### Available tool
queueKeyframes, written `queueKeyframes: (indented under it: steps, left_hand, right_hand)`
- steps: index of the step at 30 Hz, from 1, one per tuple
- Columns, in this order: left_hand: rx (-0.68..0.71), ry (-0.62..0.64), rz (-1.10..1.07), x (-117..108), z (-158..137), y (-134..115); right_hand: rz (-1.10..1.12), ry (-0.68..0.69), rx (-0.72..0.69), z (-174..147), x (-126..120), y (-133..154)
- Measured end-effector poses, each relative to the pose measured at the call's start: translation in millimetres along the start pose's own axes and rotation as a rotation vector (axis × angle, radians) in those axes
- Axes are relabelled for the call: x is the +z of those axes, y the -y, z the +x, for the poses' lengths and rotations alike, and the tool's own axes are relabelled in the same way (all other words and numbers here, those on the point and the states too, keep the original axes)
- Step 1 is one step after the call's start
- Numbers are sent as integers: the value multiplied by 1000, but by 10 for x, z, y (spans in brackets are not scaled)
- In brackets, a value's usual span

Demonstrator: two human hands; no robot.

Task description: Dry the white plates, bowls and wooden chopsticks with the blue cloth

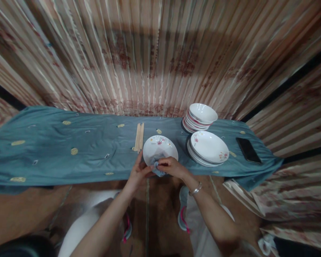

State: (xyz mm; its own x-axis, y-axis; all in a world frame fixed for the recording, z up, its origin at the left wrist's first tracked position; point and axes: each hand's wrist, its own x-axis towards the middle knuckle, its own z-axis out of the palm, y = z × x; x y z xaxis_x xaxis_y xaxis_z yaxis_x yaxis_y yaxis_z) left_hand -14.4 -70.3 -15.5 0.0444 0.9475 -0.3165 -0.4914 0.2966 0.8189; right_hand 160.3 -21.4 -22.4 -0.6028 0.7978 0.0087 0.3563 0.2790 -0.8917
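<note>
A white plate (162, 145) with a small flower pattern is held tilted at the front edge of the cloth-covered table. My left hand (139, 170) grips its left rim, thumb on the near side and fingers partly hidden beneath. In my right hand (172, 167) is a bunched blue-grey cloth (158, 171), pinched at the plate's near rim. Just left of the plate lies a row of several wooden chopsticks (139, 137). To the right stand a stack of plates (208, 146) and, behind it, a stack of bowls (203, 113).
A black phone (248, 150) lies near the right end of the table. The green tablecloth (50, 142) has yellow motifs and hangs over the front edge. Patterned curtains (149, 64) rise behind the table. My knees and slippers (183, 210) are below its near edge.
</note>
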Motion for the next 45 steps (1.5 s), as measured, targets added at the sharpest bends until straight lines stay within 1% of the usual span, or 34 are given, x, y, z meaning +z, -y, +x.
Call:
queueKeyframes:
  steps: [3,5,8,11,13,16,20,23,25,29,34,37,40,43,45]
  left_hand:
    - [7,-5,11,-1,12,-10]
    - [12,0,29,-3,30,-6]
    - [26,9,50,3,47,3]
    - [38,29,52,27,37,1]
    - [45,42,53,46,21,-1]
    - [58,47,62,63,2,2]
    - [63,56,86,67,-8,10]
    - [68,60,87,81,-20,5]
    - [75,69,83,97,-28,5]
    - [77,59,82,109,-23,29]
    - [77,44,60,74,4,60]
    - [73,47,63,48,11,56]
    - [75,42,74,27,13,40]
    - [63,46,80,12,8,18]
    - [57,43,79,7,2,4]
  right_hand:
    - [-191,-4,55,-90,-105,-39]
    - [-336,-39,96,-138,-168,-50]
    - [-520,-128,151,-172,-221,-59]
    - [-643,-237,189,-155,-228,-82]
    - [-674,-305,191,-120,-224,-114]
    - [-652,-384,170,-42,-223,-193]
    - [-596,-483,78,98,-216,-312]
    - [-556,-528,22,225,-175,-338]
    - [-534,-539,-2,303,-122,-304]
    - [-492,-514,-97,381,31,-140]
    - [-373,-404,-195,297,202,70]
    - [-266,-341,-196,198,255,127]
    - [-178,-271,-177,99,255,135]
    - [-145,-190,-150,3,208,119]
    - [-165,-143,-122,-68,159,108]
